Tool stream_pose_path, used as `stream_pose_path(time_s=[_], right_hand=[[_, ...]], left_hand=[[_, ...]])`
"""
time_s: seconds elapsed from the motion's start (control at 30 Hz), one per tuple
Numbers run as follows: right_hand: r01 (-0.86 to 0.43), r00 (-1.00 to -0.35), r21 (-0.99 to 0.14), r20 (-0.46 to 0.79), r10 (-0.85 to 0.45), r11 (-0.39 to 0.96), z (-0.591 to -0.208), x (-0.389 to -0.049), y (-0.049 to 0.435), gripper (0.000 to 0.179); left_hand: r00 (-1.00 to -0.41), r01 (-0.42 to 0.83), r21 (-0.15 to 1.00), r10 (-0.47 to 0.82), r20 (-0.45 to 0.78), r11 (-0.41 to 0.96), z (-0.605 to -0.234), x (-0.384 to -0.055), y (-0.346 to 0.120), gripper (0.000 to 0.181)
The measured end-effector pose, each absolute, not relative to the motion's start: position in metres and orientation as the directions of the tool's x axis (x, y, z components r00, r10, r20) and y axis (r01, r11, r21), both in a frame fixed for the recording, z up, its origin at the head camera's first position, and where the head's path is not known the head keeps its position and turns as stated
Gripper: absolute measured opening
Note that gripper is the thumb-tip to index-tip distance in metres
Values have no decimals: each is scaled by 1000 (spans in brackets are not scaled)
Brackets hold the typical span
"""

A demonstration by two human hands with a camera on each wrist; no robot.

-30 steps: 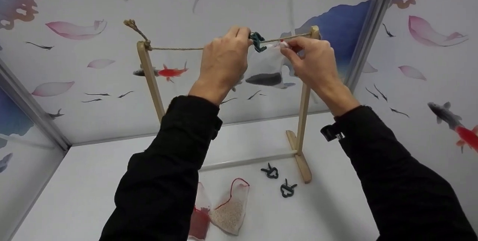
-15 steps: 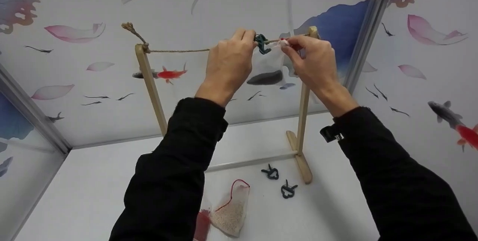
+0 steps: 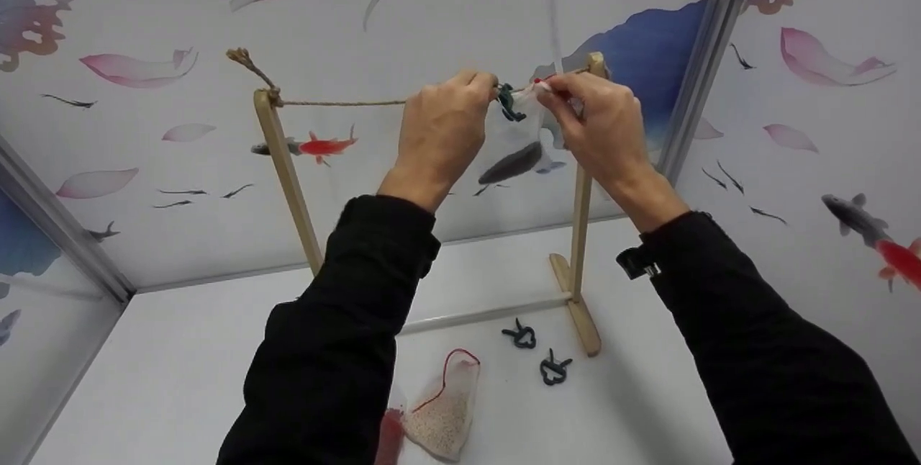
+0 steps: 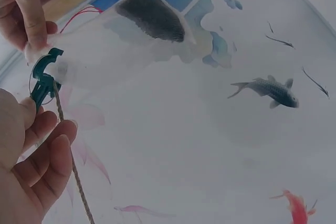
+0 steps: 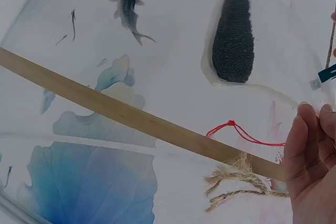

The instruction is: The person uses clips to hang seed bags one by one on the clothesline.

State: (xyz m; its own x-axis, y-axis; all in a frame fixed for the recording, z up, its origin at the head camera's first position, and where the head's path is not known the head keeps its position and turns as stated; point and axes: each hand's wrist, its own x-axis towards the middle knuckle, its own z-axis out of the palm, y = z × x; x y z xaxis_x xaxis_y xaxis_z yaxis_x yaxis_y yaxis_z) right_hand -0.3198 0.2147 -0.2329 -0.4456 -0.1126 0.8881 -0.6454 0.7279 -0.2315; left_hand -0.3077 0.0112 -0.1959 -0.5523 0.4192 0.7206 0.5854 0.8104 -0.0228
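My left hand (image 3: 442, 134) pinches the handles of a dark green plastic clip (image 4: 46, 74), whose jaws are at the rope (image 4: 79, 182) and the top of a sheer white drawstring bag (image 4: 100, 56). My right hand (image 3: 604, 119) pinches the gathered top corner of that bag just right of the clip. Dark grey contents bulge in the bag's lower end, which hangs below the rope. A red drawstring (image 5: 252, 139) loops out by my right fingers in the right wrist view.
A wooden stand (image 3: 290, 177) carries the rope between two posts. On the white table (image 3: 504, 414) lie two more dark clips (image 3: 519, 335), a sheer bag of pale grains (image 3: 442, 414) and a red-filled bag (image 3: 391, 436), partly behind my left sleeve. Printed panels surround the table.
My left hand has moved slightly right with the clip, closer to my right hand. The bag's dark end now hangs more slanted. My right hand has kept its pinch, nearly in place.
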Motion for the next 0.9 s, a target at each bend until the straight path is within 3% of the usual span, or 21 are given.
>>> stream_pose_path(time_s=[0.17,0.43,0.6,0.9], right_hand=[[-657,-443,-245,891,-102,713,-230,-318,213,27],[-619,-495,-323,868,-37,716,-236,-318,213,27],[-621,-480,-322,877,-22,715,-240,-319,213,28],[-615,-483,-314,875,-30,724,-243,-318,214,29]], left_hand=[[-560,577,-9,403,724,817,-196,-307,14,27],[-558,574,-11,401,727,819,-199,-306,22,28],[-589,613,25,435,681,790,-200,-306,23,29],[-624,648,70,476,620,759,-212,-307,17,52]])
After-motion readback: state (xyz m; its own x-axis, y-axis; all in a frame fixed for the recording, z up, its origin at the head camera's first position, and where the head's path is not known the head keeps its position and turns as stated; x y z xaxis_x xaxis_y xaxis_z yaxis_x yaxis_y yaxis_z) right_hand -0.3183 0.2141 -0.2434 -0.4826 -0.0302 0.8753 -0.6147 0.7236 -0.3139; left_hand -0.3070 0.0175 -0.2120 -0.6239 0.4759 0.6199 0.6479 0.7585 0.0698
